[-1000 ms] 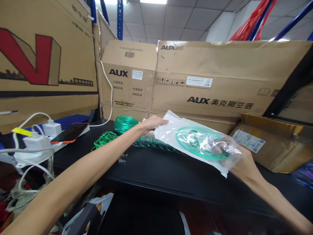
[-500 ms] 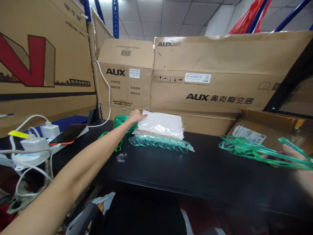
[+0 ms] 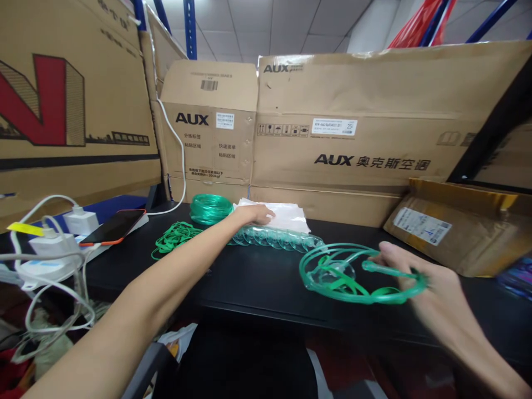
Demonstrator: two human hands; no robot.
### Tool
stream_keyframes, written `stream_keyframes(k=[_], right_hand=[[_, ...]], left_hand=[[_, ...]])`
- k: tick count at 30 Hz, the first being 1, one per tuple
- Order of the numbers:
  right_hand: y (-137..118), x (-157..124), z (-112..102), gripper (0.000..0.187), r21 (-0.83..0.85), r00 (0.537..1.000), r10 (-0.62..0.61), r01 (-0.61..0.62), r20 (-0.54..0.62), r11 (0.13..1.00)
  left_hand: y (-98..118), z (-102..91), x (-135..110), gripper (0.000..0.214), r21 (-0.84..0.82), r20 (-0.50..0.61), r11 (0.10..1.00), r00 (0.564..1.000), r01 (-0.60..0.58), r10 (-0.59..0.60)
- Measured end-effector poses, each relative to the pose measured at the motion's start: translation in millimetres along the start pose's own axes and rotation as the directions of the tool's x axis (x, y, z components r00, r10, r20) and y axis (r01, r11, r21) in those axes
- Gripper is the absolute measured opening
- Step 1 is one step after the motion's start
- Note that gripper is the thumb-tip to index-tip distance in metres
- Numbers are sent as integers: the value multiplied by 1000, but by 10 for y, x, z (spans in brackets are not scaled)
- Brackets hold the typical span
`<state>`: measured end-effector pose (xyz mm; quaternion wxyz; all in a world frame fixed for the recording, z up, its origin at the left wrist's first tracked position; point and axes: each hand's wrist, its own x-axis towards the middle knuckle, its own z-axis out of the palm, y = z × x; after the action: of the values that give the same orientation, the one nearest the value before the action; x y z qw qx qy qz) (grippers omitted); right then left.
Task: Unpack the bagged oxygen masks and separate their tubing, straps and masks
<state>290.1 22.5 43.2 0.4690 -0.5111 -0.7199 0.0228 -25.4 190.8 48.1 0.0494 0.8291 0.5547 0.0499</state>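
Observation:
My right hand [image 3: 419,277] is closed on a green oxygen mask with coiled green tubing [image 3: 349,274], held just above the black table [image 3: 257,282]. My left hand [image 3: 254,213] reaches far across and lies flat on a stack of clear plastic bags [image 3: 286,217] at the back. The fingers look stretched out on the top bag. In front of the bags lies a row of clear green masks [image 3: 274,238]. A coil of green tubing [image 3: 210,208] and a heap of green rubber bands [image 3: 172,235] sit to the left of them.
Large brown AUX cartons [image 3: 341,127] wall in the back of the table. A brown padded parcel [image 3: 453,233] lies at the right. At the left are a phone [image 3: 114,226], white chargers [image 3: 54,244] and loose white cables [image 3: 45,299].
A second ago both hands held a bag with the mask inside. The left hand has laid the bag on the stack at the back. The right hand swung right with the bare mask, then back toward centre.

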Motion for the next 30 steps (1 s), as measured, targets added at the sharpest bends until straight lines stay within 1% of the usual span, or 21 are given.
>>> stream_keyframes(k=[3, 5, 7, 9, 11, 12, 14, 15, 17, 18, 19, 20, 21, 22, 24, 26, 27, 28, 29, 30], right_hand=[[-125, -48, 202, 56, 144, 990, -48, 28, 136, 989], [-188, -68, 341, 53, 212, 974, -91, 46, 208, 976], [-236, -80, 475, 49, 264, 953, -155, 84, 260, 961], [-256, -82, 595, 45, 294, 925, -243, 155, 292, 943], [-232, -77, 691, 41, 292, 882, -327, 232, 339, 928], [-201, -74, 727, 38, 291, 853, -366, 267, 373, 919], [-108, -75, 773, 23, 294, 780, -430, 325, 454, 899], [-50, -80, 781, 27, 292, 739, -451, 346, 500, 892], [69, -94, 763, 63, 272, 664, -461, 374, 588, 887], [121, -100, 737, 77, 255, 637, -454, 383, 624, 888], [164, -103, 704, 85, 240, 621, -446, 390, 645, 889], [194, -101, 664, 88, 234, 616, -446, 396, 650, 888], [210, -93, 623, 86, 236, 624, -453, 401, 637, 885], [212, -80, 584, 81, 239, 648, -461, 405, 606, 883], [172, -41, 525, 61, 235, 731, -464, 402, 500, 885], [88, -3, 512, 39, 223, 819, -434, 374, 376, 900], [37, 11, 527, 32, 220, 847, -418, 361, 330, 906], [-12, 22, 555, 28, 218, 860, -410, 356, 304, 909], [-58, 28, 596, 26, 212, 862, -411, 360, 297, 908], [-94, 32, 648, 26, 199, 854, -418, 371, 309, 907]], left_hand=[[55, 10, 59, 34, 20, 11, 998, 998, 63, -63], [108, -3, 68, 34, 19, -14, 995, 996, 93, -93], [176, -32, 32, 35, 1, -83, 995, 992, 95, -95], [255, -77, -63, 40, -29, -200, 997, 977, 66, -70], [340, -129, -222, 43, -62, -322, 998, 947, 7, -27], [385, -151, -324, 44, -78, -369, 997, 930, -30, -1], [476, -173, -564, 42, -106, -418, 988, 906, -110, 56], [519, -168, -697, 41, -118, -428, 982, 900, -144, 81], [597, -117, -972, 40, -146, -430, 968, 895, -202, 121], [630, -73, -1107, 40, -168, -425, 958, 894, -231, 141], [656, -22, -1234, 40, -216, -420, 937, 893, -274, 164], [677, 34, -1349, 40, -247, -408, 923, 895, -296, 178], [692, 90, -1449, 41, -270, -390, 915, 903, -299, 180], [702, 143, -1531, 43, -291, -368, 913, 914, -286, 169], [709, 231, -1639, 48, -308, -323, 921, 937, -237, 133], [705, 291, -1681, 52, -312, -282, 930, 954, -196, 106], [700, 314, -1685, 53, -309, -262, 934, 960, -181, 100], [695, 334, -1681, 56, -302, -242, 939, 966, -166, 93], [688, 351, -1674, 58, -294, -224, 944, 971, -151, 86], [681, 367, -1665, 59, -286, -209, 948, 975, -138, 79]])
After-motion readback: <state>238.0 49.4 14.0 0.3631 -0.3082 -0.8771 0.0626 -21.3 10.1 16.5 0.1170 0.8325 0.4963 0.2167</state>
